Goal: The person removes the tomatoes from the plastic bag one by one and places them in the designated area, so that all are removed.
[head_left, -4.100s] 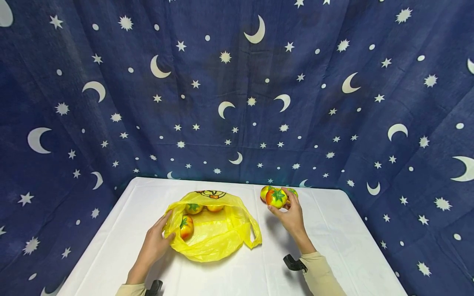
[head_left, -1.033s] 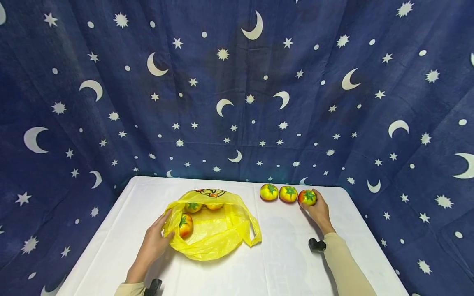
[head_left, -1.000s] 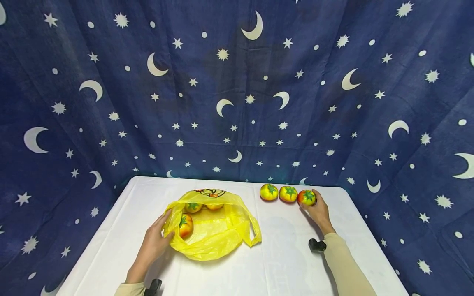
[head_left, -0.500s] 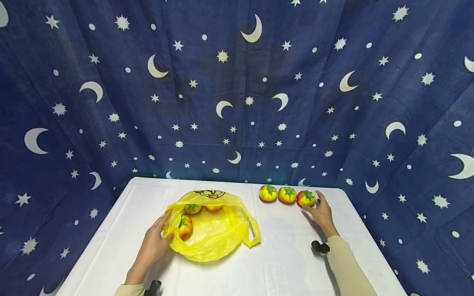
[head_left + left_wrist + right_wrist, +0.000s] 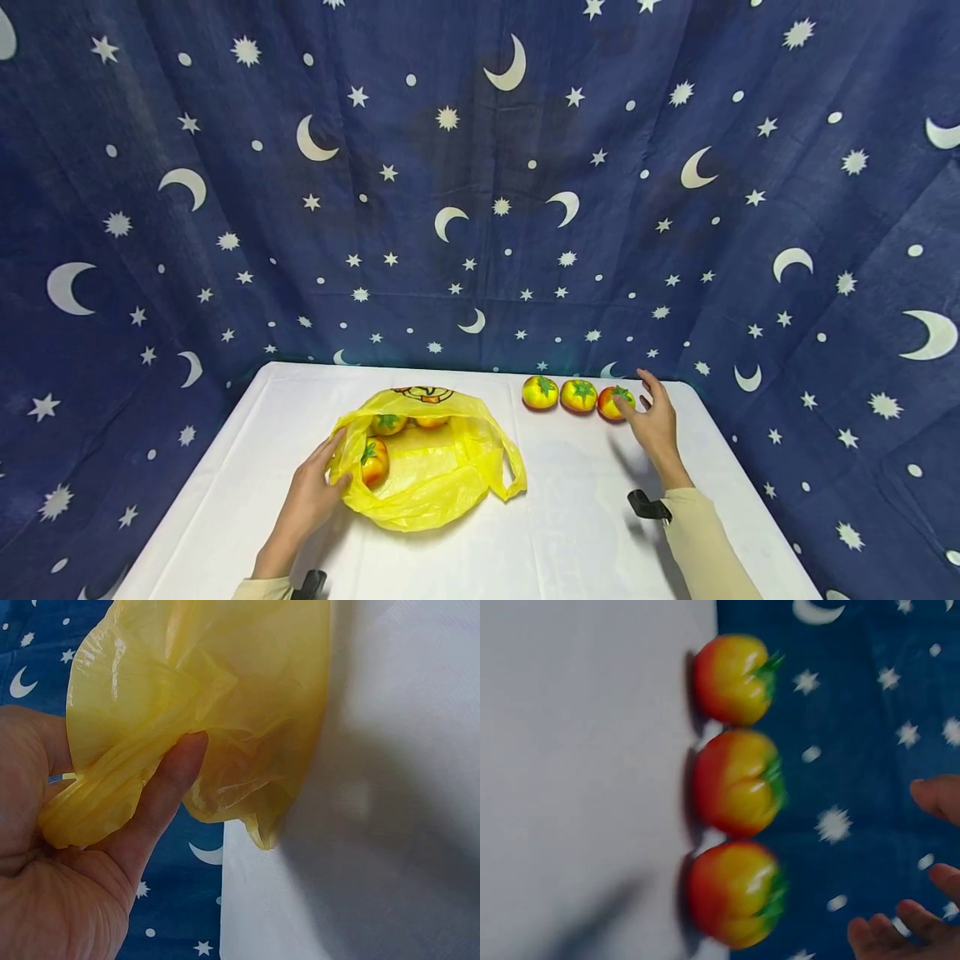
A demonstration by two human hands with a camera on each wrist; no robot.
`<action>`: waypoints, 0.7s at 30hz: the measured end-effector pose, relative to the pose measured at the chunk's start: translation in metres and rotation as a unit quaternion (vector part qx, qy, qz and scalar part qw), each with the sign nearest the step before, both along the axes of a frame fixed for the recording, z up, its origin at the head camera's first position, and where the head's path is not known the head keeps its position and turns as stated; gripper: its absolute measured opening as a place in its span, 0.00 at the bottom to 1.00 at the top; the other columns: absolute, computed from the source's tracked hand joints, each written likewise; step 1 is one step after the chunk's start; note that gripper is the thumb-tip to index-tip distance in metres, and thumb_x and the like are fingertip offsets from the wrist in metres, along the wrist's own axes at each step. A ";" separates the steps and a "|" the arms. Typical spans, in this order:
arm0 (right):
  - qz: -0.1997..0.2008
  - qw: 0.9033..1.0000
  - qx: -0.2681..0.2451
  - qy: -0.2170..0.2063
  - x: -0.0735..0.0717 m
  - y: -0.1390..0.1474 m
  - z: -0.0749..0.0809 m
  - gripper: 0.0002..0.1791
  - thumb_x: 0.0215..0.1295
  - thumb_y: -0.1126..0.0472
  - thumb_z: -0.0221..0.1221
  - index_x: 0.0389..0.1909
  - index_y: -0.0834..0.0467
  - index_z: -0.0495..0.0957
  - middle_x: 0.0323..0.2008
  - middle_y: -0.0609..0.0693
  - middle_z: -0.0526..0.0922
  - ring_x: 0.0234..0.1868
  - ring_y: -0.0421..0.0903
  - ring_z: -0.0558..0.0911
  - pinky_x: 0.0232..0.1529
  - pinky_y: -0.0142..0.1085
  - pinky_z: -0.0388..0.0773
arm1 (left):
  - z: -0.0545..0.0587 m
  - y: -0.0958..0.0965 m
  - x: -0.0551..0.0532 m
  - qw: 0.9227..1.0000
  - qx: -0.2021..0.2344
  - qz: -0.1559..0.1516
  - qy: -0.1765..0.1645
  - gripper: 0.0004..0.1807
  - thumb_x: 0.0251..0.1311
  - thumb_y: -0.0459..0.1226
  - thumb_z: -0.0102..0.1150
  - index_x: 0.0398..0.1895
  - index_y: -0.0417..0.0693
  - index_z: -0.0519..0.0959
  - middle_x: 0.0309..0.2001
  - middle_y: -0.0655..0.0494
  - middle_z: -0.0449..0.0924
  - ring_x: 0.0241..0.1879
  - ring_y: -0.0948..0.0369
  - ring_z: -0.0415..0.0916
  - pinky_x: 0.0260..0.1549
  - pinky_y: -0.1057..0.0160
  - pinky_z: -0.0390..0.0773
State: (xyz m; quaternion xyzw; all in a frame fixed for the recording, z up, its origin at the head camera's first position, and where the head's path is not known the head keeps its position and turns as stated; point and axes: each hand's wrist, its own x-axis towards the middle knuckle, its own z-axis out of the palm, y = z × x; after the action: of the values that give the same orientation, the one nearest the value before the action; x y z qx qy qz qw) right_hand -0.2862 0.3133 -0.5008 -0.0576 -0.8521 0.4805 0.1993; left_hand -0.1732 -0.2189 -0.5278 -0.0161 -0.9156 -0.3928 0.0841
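A yellow plastic bag (image 5: 438, 508) lies with its mouth toward me at the left of the table. My left hand (image 5: 309, 493) grips the left edge of its mouth, and in the left wrist view gathered plastic (image 5: 112, 787) runs between thumb and fingers. Inside are a red-yellow tomato (image 5: 374, 465) and two more partly hidden behind the rim. At the back right stand three tomatoes in a row: left (image 5: 539, 392), middle (image 5: 578, 396) and right (image 5: 609, 403). My right hand (image 5: 656, 427), fingers spread and holding nothing, hovers just beside and above the right one.
A white cloth (image 5: 570, 517) covers the table, whose back edge runs close behind the tomato row. Behind it hangs a dark blue curtain (image 5: 480, 167) with moons and stars. A loop handle (image 5: 512, 467) of the bag sticks out to the right.
My right hand carried a tomato to the right end of the row, set it down, let go and rose slightly away. My left hand and the bag stayed put.
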 end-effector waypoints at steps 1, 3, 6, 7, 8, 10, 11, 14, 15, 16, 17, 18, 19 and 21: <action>0.001 1.000 0.000 0.010 0.002 -0.002 0.004 0.38 0.60 0.62 0.66 0.71 0.57 0.63 0.72 0.59 0.63 0.74 0.58 0.62 0.71 0.53 0.65 | 0.000 0.000 0.000 1.000 0.000 0.000 -0.001 0.41 0.56 0.26 0.60 0.75 0.40 0.58 0.72 0.32 0.59 0.71 0.35 0.57 0.70 0.36 0.58; 0.003 1.000 -0.001 0.028 0.007 -0.008 0.012 0.37 0.60 0.61 0.67 0.70 0.57 0.65 0.71 0.57 0.65 0.73 0.56 0.64 0.71 0.52 0.66 | -0.001 0.000 0.001 1.000 0.001 0.001 -0.002 0.41 0.56 0.26 0.60 0.75 0.40 0.58 0.72 0.32 0.59 0.71 0.35 0.57 0.70 0.37 0.58; 0.012 0.999 -0.008 0.049 0.015 -0.017 0.026 0.36 0.60 0.61 0.67 0.69 0.57 0.66 0.71 0.56 0.66 0.72 0.55 0.66 0.69 0.51 0.68 | -0.001 0.000 0.001 1.000 0.002 0.002 -0.002 0.41 0.56 0.26 0.60 0.75 0.40 0.58 0.72 0.33 0.59 0.71 0.35 0.56 0.70 0.37 0.58; 0.016 0.998 -0.010 0.055 0.018 -0.021 0.030 0.35 0.60 0.61 0.67 0.69 0.57 0.67 0.71 0.56 0.66 0.71 0.55 0.66 0.69 0.51 0.68 | -0.001 0.000 0.001 1.000 0.003 0.002 -0.001 0.42 0.56 0.26 0.60 0.75 0.40 0.58 0.72 0.33 0.59 0.71 0.35 0.56 0.70 0.37 0.58; 0.020 0.998 -0.009 0.059 0.021 -0.025 0.035 0.35 0.60 0.62 0.66 0.68 0.58 0.67 0.71 0.57 0.66 0.71 0.55 0.66 0.69 0.51 0.68 | -0.002 0.000 0.001 1.000 0.002 0.002 0.000 0.42 0.56 0.26 0.60 0.75 0.40 0.58 0.72 0.32 0.59 0.71 0.35 0.57 0.70 0.37 0.58; 0.027 0.997 -0.001 0.069 0.026 -0.034 0.043 0.34 0.60 0.64 0.66 0.68 0.58 0.68 0.71 0.56 0.66 0.71 0.55 0.67 0.68 0.52 0.69 | -0.002 0.000 0.000 1.000 0.002 0.001 0.005 0.42 0.55 0.26 0.61 0.75 0.40 0.58 0.72 0.32 0.59 0.71 0.35 0.57 0.69 0.36 0.59; 0.030 0.997 0.004 0.076 0.029 -0.038 0.046 0.34 0.59 0.65 0.66 0.68 0.59 0.68 0.71 0.56 0.66 0.70 0.55 0.67 0.68 0.52 0.70 | -0.002 0.000 0.000 1.000 0.001 0.000 0.007 0.42 0.55 0.26 0.61 0.75 0.40 0.58 0.72 0.32 0.60 0.71 0.35 0.57 0.69 0.36 0.59; 0.039 0.994 0.023 0.100 0.036 -0.050 0.055 0.34 0.57 0.67 0.67 0.66 0.60 0.70 0.70 0.56 0.67 0.69 0.55 0.69 0.66 0.53 0.71 | -0.003 0.000 0.000 1.000 0.001 -0.002 0.012 0.42 0.55 0.26 0.61 0.75 0.39 0.58 0.71 0.32 0.60 0.70 0.35 0.58 0.69 0.36 0.60; 0.044 0.993 0.024 0.111 0.039 -0.053 0.057 0.33 0.57 0.67 0.67 0.65 0.60 0.70 0.70 0.56 0.68 0.69 0.55 0.69 0.65 0.53 0.72 | -0.003 0.000 0.000 1.000 0.002 -0.002 0.013 0.42 0.55 0.26 0.61 0.75 0.39 0.58 0.71 0.32 0.60 0.70 0.35 0.58 0.69 0.36 0.60; 0.051 0.991 0.023 0.122 0.040 -0.057 0.058 0.33 0.56 0.67 0.68 0.65 0.60 0.71 0.69 0.56 0.69 0.68 0.54 0.70 0.65 0.53 0.73 | -0.002 0.000 0.000 1.000 0.002 -0.002 0.013 0.42 0.55 0.26 0.61 0.74 0.39 0.58 0.71 0.32 0.60 0.70 0.35 0.58 0.68 0.36 0.60; 0.056 0.990 0.023 0.127 0.045 -0.062 0.063 0.32 0.56 0.68 0.67 0.64 0.61 0.72 0.69 0.56 0.69 0.68 0.54 0.70 0.65 0.53 0.73 | -0.002 0.000 0.000 1.000 0.002 -0.002 0.011 0.42 0.55 0.26 0.61 0.74 0.39 0.58 0.71 0.32 0.60 0.70 0.35 0.58 0.68 0.36 0.60; 0.060 0.989 0.026 0.134 0.046 -0.066 0.065 0.32 0.56 0.69 0.67 0.64 0.60 0.72 0.68 0.56 0.70 0.68 0.54 0.71 0.64 0.53 0.73 | -0.002 0.000 0.000 1.000 0.002 -0.001 0.011 0.42 0.55 0.26 0.61 0.74 0.39 0.58 0.71 0.32 0.60 0.70 0.35 0.58 0.68 0.36 0.60; 0.065 0.988 0.028 0.137 0.051 -0.071 0.069 0.32 0.56 0.69 0.67 0.63 0.61 0.72 0.68 0.56 0.70 0.67 0.54 0.71 0.64 0.53 0.73 | -0.002 0.000 0.001 1.000 0.002 -0.001 0.010 0.42 0.54 0.26 0.61 0.74 0.39 0.58 0.71 0.32 0.60 0.70 0.35 0.58 0.68 0.36 0.60; 0.076 0.986 0.027 0.146 0.059 -0.082 0.077 0.31 0.56 0.70 0.67 0.62 0.62 0.73 0.67 0.58 0.71 0.67 0.55 0.72 0.65 0.46 0.73 | -0.002 0.000 0.001 1.000 0.002 0.000 0.009 0.42 0.54 0.25 0.61 0.74 0.39 0.58 0.71 0.32 0.60 0.70 0.35 0.58 0.68 0.36 0.60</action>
State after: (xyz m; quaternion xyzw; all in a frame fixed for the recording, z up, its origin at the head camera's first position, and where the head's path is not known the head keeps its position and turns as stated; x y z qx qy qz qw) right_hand -0.2269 0.2318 -0.4234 0.0838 -0.8286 0.4739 0.2860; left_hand -0.1721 -0.2185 -0.5293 -0.0195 -0.9141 -0.3944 0.0924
